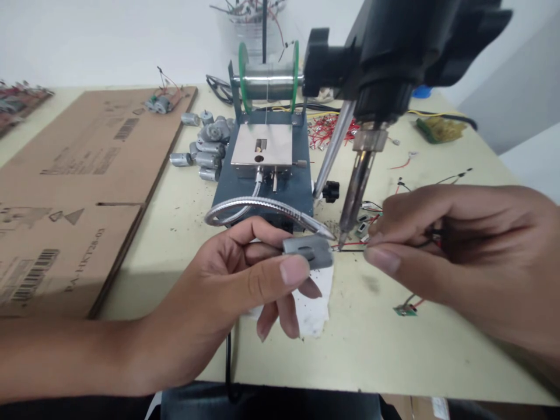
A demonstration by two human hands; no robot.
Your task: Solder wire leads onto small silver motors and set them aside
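Between thumb and fingers, my left hand (254,274) holds a small grey motor (322,252) level, its terminal end facing right. My right hand (464,245) is closed in a pinch on thin red and black wires (351,249) that stretch to the motor's end. A stand-mounted soldering iron (359,178) points down, its tip at or just beside the wire ends; contact is too small to tell. From the left, the metal nozzle of a solder feed tube (322,228) reaches close to that tip. Below my right hand, a small green circuit board (405,310) sits on wires.
Behind my hands stands a solder feeder (262,146) with a green-rimmed solder spool (268,81). Grey motors (210,154) are piled to its left, beside flat cardboard (87,157). Red wires (328,131) and a yellowish sponge (441,129) lie farther back.
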